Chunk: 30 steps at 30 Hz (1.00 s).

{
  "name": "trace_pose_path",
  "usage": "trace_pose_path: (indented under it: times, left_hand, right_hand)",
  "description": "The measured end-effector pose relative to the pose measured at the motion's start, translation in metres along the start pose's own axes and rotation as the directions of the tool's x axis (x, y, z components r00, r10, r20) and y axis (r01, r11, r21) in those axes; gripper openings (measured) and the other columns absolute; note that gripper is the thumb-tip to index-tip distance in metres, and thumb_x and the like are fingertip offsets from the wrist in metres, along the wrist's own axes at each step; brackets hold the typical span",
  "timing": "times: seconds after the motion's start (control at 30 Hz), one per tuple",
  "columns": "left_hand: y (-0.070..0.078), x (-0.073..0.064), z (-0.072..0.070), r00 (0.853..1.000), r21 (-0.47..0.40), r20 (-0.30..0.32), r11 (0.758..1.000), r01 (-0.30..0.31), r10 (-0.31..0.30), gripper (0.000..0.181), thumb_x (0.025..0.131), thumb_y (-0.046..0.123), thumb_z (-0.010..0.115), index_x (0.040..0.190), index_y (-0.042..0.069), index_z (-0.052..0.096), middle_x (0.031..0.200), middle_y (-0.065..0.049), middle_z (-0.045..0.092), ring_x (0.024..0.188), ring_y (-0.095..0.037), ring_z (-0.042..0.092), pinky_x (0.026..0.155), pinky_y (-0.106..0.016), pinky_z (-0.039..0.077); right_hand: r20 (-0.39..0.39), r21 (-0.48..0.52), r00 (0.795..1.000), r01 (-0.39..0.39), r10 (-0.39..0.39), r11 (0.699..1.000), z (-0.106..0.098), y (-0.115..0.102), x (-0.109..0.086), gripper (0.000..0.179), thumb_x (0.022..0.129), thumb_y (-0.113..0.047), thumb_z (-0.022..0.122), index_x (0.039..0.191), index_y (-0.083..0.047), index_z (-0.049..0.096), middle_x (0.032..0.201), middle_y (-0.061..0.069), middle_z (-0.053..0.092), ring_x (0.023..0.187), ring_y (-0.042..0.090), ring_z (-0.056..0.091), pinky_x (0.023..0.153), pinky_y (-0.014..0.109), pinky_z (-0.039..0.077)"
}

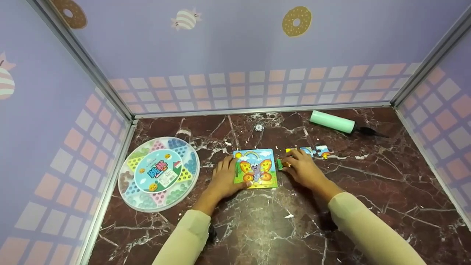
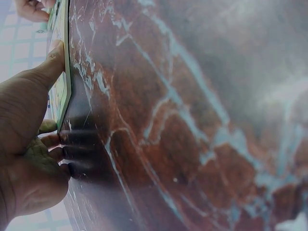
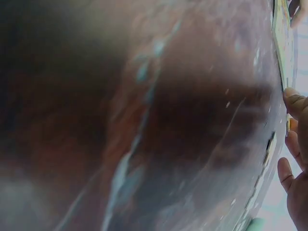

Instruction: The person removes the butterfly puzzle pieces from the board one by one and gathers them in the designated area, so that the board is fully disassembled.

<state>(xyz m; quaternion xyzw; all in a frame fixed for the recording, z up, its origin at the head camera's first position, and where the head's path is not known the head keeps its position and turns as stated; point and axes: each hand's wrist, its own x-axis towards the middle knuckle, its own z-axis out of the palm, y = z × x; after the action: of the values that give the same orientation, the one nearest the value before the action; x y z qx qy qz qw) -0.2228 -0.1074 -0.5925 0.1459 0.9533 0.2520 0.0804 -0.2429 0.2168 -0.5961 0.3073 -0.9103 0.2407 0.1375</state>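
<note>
A square butterfly jigsaw puzzle [image 1: 256,167] lies flat on the marbled table. My left hand [image 1: 223,178] holds it at the left side, fingers along that edge and thumb over the near edge; the left wrist view shows this thumb [image 2: 50,65] on the board. Just right of the puzzle, my right hand [image 1: 304,171] pinches a small green and orange puzzle piece [image 1: 280,164], partly hidden by the fingers. Beyond that hand lie loose pieces, among them a blue one with orange [image 1: 323,151]. In the right wrist view, the right hand [image 3: 299,139] shows only at the edge.
A round Chinese checkers box [image 1: 158,175] with coloured marbles sits at the left. Toward the back right lies a mint-green pump [image 1: 333,122] with a black end. A small round chip [image 1: 259,127] lies near the back wall. Patterned panels [image 1: 257,55] enclose the table.
</note>
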Motion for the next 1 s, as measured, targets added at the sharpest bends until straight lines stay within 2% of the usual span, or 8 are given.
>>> trace_pose_path:
  times: [0.2,0.57,1.0]
  left_hand:
    - [-0.001,0.000,0.000,1.000,-0.003,0.007,1.000,0.007,-0.007,0.107,0.090,0.058,0.084,0.168,0.002,0.038,0.175,-0.024,0.032,0.159,-0.047,0.034,0.127,-0.070,0.035]
    - [0.000,-0.002,-0.001,1.000,-0.024,0.008,1.000,0.018,-0.018,0.108,0.089,0.057,0.085,0.169,0.002,0.037,0.176,-0.023,0.031,0.159,-0.048,0.034,0.128,-0.070,0.033]
    - [0.001,0.000,0.000,1.000,-0.015,0.012,1.000,0.019,-0.019,0.108,0.090,0.056,0.085,0.170,0.002,0.036,0.176,-0.023,0.031,0.160,-0.048,0.033,0.129,-0.069,0.032]
  right_hand:
    - [-0.010,-0.015,1.000,-0.015,0.015,1.000,-0.002,0.007,-0.008,0.015,0.092,-0.012,0.088,0.105,-0.008,0.081,0.116,0.016,0.071,0.100,0.041,0.061,0.086,0.061,0.052]
    - [-0.010,-0.003,0.999,-0.030,0.030,1.000,-0.004,0.017,-0.021,0.014,0.094,-0.011,0.086,0.107,-0.006,0.082,0.119,0.018,0.071,0.109,0.044,0.063,0.096,0.068,0.052]
    - [-0.027,-0.009,0.999,-0.026,0.026,1.000,-0.007,0.023,-0.028,0.013,0.094,-0.011,0.086,0.106,-0.006,0.083,0.118,0.017,0.073,0.105,0.042,0.062,0.093,0.063,0.052]
